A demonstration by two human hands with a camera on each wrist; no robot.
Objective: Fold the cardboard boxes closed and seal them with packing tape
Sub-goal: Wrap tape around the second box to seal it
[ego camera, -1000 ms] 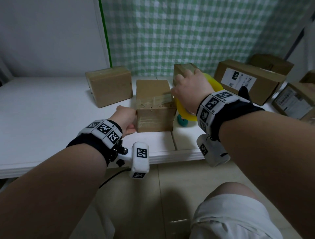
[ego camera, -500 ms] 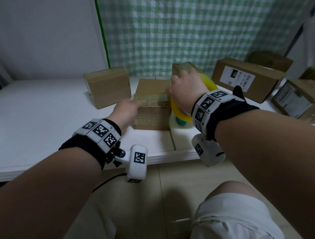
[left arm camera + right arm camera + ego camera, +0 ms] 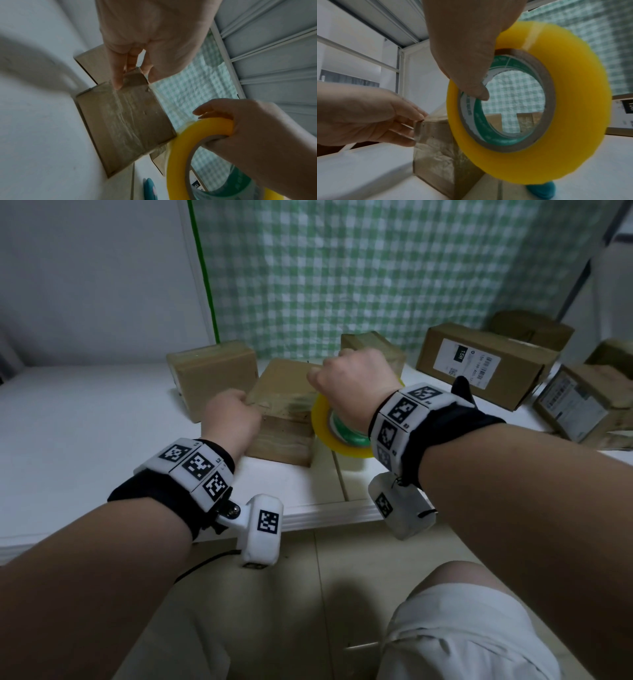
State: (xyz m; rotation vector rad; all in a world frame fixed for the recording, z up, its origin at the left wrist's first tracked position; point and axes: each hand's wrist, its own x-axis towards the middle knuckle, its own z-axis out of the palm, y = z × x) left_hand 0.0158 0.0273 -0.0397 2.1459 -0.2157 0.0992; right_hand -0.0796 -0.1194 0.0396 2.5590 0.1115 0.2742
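thumb inside tape roll [image 3: 539,108] core, right wrist view

Green checked cloth [image 3: 376,268] hangs behind the white table [image 3: 85,419]

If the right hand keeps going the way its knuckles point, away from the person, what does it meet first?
Probably the small cardboard box standing just behind the right hand, which holds the yellow tape roll. Depth between them is unclear; beyond it hangs the green checked curtain.

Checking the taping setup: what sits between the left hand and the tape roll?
The cardboard box being taped, with left hand at its near corner and tape roll beside it; head view.
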